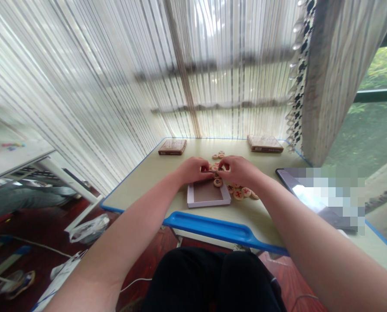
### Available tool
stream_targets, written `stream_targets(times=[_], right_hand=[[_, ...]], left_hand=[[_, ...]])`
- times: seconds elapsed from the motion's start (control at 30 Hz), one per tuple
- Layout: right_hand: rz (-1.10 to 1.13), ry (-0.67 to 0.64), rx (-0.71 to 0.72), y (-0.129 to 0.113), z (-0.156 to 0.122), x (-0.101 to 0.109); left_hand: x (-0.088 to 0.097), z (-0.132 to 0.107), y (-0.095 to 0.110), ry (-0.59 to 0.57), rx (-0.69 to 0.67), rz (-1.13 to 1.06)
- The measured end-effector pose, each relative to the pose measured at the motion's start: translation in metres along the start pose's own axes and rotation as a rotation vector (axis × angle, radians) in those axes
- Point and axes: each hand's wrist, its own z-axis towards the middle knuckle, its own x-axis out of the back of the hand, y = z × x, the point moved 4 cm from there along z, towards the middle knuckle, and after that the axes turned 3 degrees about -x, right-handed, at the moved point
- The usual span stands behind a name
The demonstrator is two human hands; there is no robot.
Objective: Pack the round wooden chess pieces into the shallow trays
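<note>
My left hand (195,170) and my right hand (237,168) meet over the far edge of a shallow open box (209,203) with white walls and a brown inside. Their curled fingers and thumbs close from both sides on round wooden Chinese chess pieces (217,175); how many is partly hidden. One piece (217,182) shows just below my fingers, over the box. Several more pieces with red and dark characters (238,195) lie in a heap right of the box, partly under my right wrist. A few pieces (221,154) rest beyond my hands.
Two flat brown boxes stand at the back, one left (173,147) and one right (265,144). A tablet-like device (297,186), partly blurred out, lies at the right. A blue tray (209,224) lines the table's front edge. String curtains (232,86) hang behind.
</note>
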Motion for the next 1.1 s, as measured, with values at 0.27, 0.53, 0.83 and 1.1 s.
stream_targets(times=[0.27, 0.53, 0.83, 1.1], right_hand=[[0.018, -0.002, 0.043, -0.003, -0.002, -0.003], [0.033, -0.017, 0.042, -0.002, -0.001, -0.006], [0.058, -0.031, 0.064, 0.000, -0.001, -0.009], [0.069, -0.041, 0.056, -0.001, -0.002, -0.008]], left_hand=[[0.002, 0.000, 0.002, 0.005, -0.016, -0.016], [0.007, -0.001, 0.006, 0.053, 0.018, -0.066], [0.017, -0.003, -0.028, 0.359, 0.264, -0.029], [0.011, -0.005, -0.052, 0.345, 0.330, 0.018]])
